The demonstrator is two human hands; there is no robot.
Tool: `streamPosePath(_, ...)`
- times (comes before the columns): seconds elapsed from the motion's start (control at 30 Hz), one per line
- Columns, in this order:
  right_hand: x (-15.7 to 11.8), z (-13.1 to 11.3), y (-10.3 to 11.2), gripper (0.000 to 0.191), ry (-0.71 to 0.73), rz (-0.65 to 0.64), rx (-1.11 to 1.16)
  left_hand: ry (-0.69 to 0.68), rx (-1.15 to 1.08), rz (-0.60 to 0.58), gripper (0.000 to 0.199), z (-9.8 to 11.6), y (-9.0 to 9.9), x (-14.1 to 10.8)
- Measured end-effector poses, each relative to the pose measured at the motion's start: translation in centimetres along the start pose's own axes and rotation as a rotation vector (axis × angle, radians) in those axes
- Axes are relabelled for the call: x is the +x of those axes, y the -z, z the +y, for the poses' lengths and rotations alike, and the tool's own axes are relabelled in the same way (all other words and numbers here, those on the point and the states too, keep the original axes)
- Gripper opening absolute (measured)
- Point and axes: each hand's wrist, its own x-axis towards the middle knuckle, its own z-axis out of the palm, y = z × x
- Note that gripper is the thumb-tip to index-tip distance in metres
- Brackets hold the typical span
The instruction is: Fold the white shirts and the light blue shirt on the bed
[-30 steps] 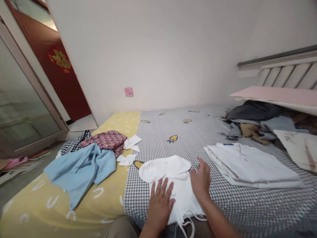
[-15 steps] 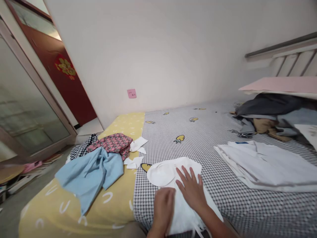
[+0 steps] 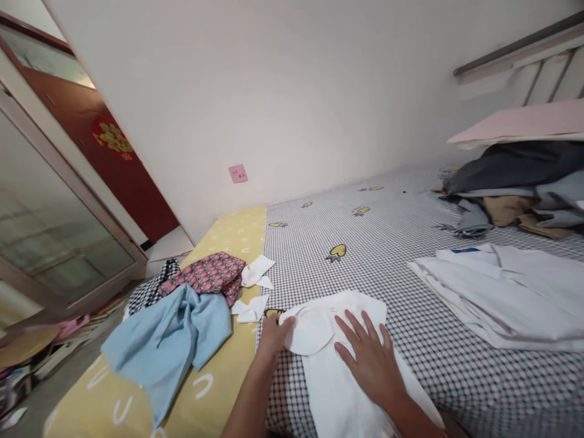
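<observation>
A white cloth garment point(image 3: 344, 380) lies spread on the checked bedsheet point(image 3: 347, 243), with a rounded flap point(image 3: 310, 331) folded at its far end. My left hand point(image 3: 272, 337) has its fingers gathered at the flap's left edge and seems to pinch it. My right hand point(image 3: 370, 360) rests flat on the garment with its fingers spread. The garment's near end runs out of view at the bottom of the picture.
A folded white shirt point(image 3: 497, 298) lies to the right. Dark and grey clothes point(image 3: 511, 188) are heaped under a pink board point(image 3: 515, 125). To the left, a blue cloth point(image 3: 166, 344) and a pink patterned cloth point(image 3: 205, 274) lie on a yellow sheet point(image 3: 219, 234).
My left hand has moved from the garment's near part to the flap's left edge. My right hand now lies on the garment's middle. The view has turned, shifting the room in the frame.
</observation>
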Motion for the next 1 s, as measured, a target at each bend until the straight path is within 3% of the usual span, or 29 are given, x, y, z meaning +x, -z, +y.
streamPosePath(0.23, 0.1, -0.3, 0.2, 0.054, 0.007, 0.017, -0.03, 0.321, -0.627, -0.144, 0.016, 2.7, -1.6, -1.1)
streamPosePath(0.4, 0.1, -0.1, 0.1, 0.053, 0.03, 0.052, -0.011, 0.45, -0.803, -0.207, 0.035, 3.9, -2.4, -2.1)
streamPosePath(0.67, 0.1, -0.1, 0.0, 0.05, 0.029, 0.07, -0.008, 0.417, -0.799, -0.059, 0.063, 3.3, -2.9, -3.7)
streamPosePath(0.83, 0.2, -0.2, 0.3, 0.05, 0.024, 0.063, -0.011, 0.357, -0.741, -0.083, 0.055, 2.5, -1.7, -5.0)
streamPosePath(1.0, 0.1, -0.1, 0.2, 0.062, 0.011, 0.112, -0.016, 0.343, -0.703, -0.085, 0.08, 1.1, -2.8, -6.9)
